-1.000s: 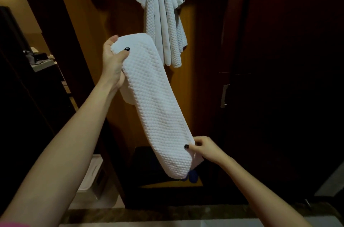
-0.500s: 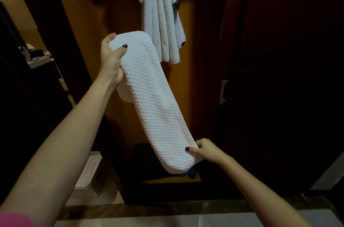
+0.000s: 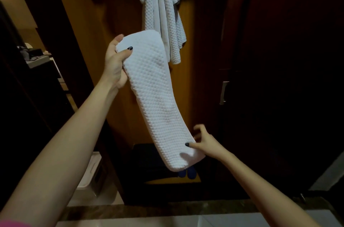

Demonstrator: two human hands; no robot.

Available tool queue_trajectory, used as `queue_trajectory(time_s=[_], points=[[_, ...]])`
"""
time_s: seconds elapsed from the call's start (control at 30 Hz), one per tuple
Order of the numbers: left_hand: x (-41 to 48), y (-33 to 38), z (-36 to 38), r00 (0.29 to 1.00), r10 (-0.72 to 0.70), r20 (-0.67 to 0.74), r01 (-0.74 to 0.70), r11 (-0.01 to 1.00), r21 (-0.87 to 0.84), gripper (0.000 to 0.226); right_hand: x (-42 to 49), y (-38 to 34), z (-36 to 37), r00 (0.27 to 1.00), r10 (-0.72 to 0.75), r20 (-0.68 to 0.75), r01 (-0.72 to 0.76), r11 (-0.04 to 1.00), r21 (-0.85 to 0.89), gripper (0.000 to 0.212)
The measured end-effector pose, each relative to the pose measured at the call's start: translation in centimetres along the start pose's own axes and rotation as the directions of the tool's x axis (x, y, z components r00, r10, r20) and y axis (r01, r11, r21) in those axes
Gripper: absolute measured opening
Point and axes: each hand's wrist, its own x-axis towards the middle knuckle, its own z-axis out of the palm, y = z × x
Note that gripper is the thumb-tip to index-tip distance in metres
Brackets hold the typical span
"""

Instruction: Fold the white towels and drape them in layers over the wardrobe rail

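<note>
The left hand (image 3: 117, 63) still grips the top of the folded towel (image 3: 154, 100), held slanting just below the hung towels (image 3: 162, 22), while the right hand (image 3: 203, 143), pinching its lower end a moment ago, now spreads its fingers, thumb still touching, grasp unclear, probably letting go for draping.

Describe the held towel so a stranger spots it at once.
Start at the fan of hanging towels at the top. Just below, the folded towel slants down from the left hand to the right hand. Unlike those draped ones, it is one long flat strip held at both ends.
</note>
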Motion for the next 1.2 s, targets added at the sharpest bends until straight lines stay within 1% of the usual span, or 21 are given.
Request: queue_trajectory(time_s=[0.03,0.07,0.1,0.17,0.2,0.3,0.33,0.37,0.43,0.53,0.57,0.63,0.7,0.77,0.87,0.97,1.03,1.07,1.17,1.2], points=[[-0.3,0.0,0.2,0.999,-0.007,0.041,0.007,1.000,-0.008,0.043,0.5,-1.7,-0.4,0.998,-0.049,-0.037,0.051,0.997,0.050,0.074],[-0.6,0.0,0.4,0.997,-0.015,0.081,0.016,1.000,-0.013,0.044,1.0,-3.5,-0.8,0.988,-0.119,-0.094,0.129,0.987,0.099,0.082],[-0.9,0.0,0.7,0.993,-0.025,0.119,0.028,0.999,-0.023,0.045,1.4,-5.6,-1.3,0.969,-0.194,-0.154,0.215,0.967,0.139,0.081],[-1.6,0.1,1.2,0.983,-0.048,0.179,0.055,0.998,-0.030,0.047,2.0,-10.0,-2.4,0.913,-0.316,-0.258,0.373,0.904,0.210,0.069],[-1.9,0.2,1.5,0.978,-0.060,0.199,0.065,0.998,-0.018,0.047,2.1,-11.8,-2.8,0.887,-0.354,-0.297,0.431,0.865,0.258,0.061],[-2.5,0.6,1.8,0.970,-0.076,0.230,0.072,0.997,0.028,0.049,2.2,-15.2,-3.7,0.836,-0.403,-0.373,0.525,0.785,0.328,0.028],[-2.6,0.6,1.7,0.969,-0.076,0.234,0.071,0.997,0.030,0.049,2.1,-15.8,-3.7,0.827,-0.408,-0.387,0.538,0.773,0.336,0.019],[-2.6,0.7,1.5,0.970,-0.073,0.232,0.069,0.997,0.027,0.049,2.0,-16.1,-3.5,0.825,-0.401,-0.399,0.541,0.767,0.346,0.017],[-2.6,0.9,1.2,0.972,-0.071,0.225,0.067,0.997,0.026,0.048,1.4,-16.4,-3.1,0.815,-0.389,-0.429,0.553,0.744,0.375,0.017],[-2.6,0.9,1.0,0.974,-0.059,0.217,0.050,0.998,0.048,0.046,0.8,-16.4,-2.0,0.760,-0.384,-0.524,0.604,0.715,0.352,0.015],[-2.6,0.8,1.0,0.977,-0.052,0.208,0.039,0.997,0.064,0.044,0.7,-16.4,-1.8,0.758,-0.382,-0.529,0.603,0.719,0.345,0.014],[-2.5,0.6,1.1,0.982,-0.044,0.186,0.029,0.996,0.083,0.042,0.4,-16.6,-1.5,0.789,-0.391,-0.474,0.584,0.716,0.382,0.013],[-2.5,0.6,1.1,0.980,-0.062,0.191,0.053,0.997,0.056,0.043,0.2,-16.9,-1.9,0.824,-0.407,-0.395,0.561,0.682,0.469,0.009],[-2.4,0.6,0.9,0.973,-0.101,0.207,0.097,0.995,0.027,0.044,-0.2,-17.0,-2.6,0.840,-0.440,-0.317,0.541,0.650,0.534,0.015],[-2.3,0.4,0.5,0.962,-0.151,0.229,0.158,0.987,-0.016,0.042,-0.7,-17.0,-3.4,0.851,-0.462,-0.249,0.517,0.657,0.548,0.023],[-2.4,-0.1,0.6,0.948,-0.179,0.263,0.189,0.982,-0.015,0.038,-0.6,-17.5,-3.8,0.869,-0.425,-0.254,0.494,0.707,0.507,0.021],[-2.5,-0.4,0.8,0.947,-0.178,0.268,0.184,0.983,0.001,0.037,-0.3,-17.6,-3.9,0.862,-0.413,-0.293,0.506,0.737,0.448,0.029],[-2.5,-0.6,0.9,0.950,-0.173,0.259,0.177,0.984,0.009,0.036,-0.2,-17.6,-3.9,0.859,-0.407,-0.309,0.508,0.745,0.432,0.029],[-2.4,-0.9,0.7,0.960,-0.176,0.219,0.173,0.984,0.034,0.032,0.0,-17.4,-4.2,0.866,-0.367,-0.339,0.493,0.741,0.457,0.019],[-2.4,-1.0,0.6,0.962,-0.176,0.210,0.173,0.984,0.033,0.031,0.0,-17.3,-4.3,0.870,-0.352,-0.345,0.484,0.743,0.462,0.019]])
